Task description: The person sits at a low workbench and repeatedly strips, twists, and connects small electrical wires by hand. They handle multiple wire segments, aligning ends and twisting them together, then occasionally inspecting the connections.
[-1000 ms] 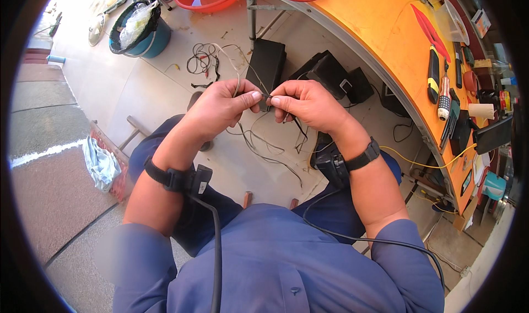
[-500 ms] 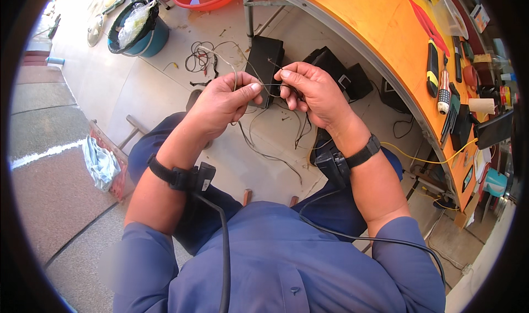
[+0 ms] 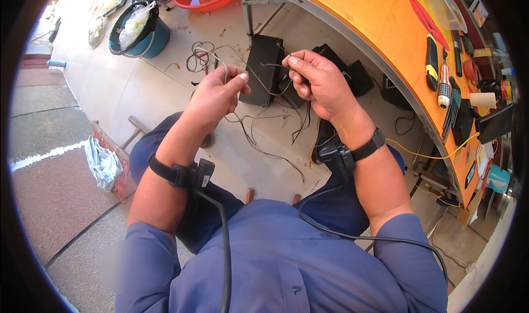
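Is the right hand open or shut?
Shut: the right hand pinches a dark wire, which pokes out past the thumb.

The person's left hand point(image 3: 217, 95), around a thin white cable point(image 3: 225, 69), is left of the right hand point(image 3: 319, 84), around a thin black cable point(image 3: 273, 65). Beyond them, a black rectangular box point(image 3: 259, 51) sits on the pale tiled floor point(image 3: 237, 169). Farther left stands a round blue plastic bucket point(image 3: 157, 40), a round red plastic basin point(image 3: 206, 7) behind it to the right. A long orange tabletop point(image 3: 363, 15) occupies the right, bearing a yellow-and-black-handled tool point(image 3: 432, 65). A crumpled pale-blue cloth point(image 3: 103, 164) lies left of the left forearm point(image 3: 160, 191).
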### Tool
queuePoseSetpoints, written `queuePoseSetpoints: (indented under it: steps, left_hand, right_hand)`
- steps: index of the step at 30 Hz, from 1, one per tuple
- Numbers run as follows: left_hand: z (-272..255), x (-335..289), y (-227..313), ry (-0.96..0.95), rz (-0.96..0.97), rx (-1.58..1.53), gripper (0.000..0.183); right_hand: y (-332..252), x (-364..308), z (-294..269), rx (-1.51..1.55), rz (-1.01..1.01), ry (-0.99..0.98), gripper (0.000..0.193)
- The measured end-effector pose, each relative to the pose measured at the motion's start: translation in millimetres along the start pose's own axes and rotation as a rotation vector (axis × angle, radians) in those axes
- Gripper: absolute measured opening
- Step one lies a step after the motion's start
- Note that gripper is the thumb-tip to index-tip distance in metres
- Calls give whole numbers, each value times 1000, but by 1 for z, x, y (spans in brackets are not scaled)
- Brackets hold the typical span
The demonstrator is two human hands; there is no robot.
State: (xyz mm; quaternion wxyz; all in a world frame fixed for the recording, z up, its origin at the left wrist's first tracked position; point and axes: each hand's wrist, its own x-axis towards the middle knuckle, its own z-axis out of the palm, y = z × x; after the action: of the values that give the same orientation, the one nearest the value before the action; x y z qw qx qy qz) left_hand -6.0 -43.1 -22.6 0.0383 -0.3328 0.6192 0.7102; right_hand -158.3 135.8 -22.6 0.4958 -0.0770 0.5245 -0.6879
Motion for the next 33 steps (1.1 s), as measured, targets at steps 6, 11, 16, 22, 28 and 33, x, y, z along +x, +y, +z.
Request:
queuePoseSetpoints:
  steps: [6,11,16,22,28,33]
  left_hand:
    - [8,-15,-1,-74,176,669,24]
    - [29,-29,8,-161,311,896,24]
    - [47,-39,29,-212,415,961,25]
    - [50,-38,44,-214,421,750,23]
    - [22,-33,50,-165,296,525,21]
    - [-5,-24,41,-95,300,501,20]
  right_hand:
    - [-5,-3,-3,-26,-74,-83,17]
    - [0,-8,-1,-126,-246,-210,17]
    - [8,-10,6,-301,-415,-182,15]
    - [3,-16,3,-699,-616,-42,16]
    - [-15,-10,-12,-713,-725,66,18]
    - [-32,-13,-36,-695,-571,175,17]
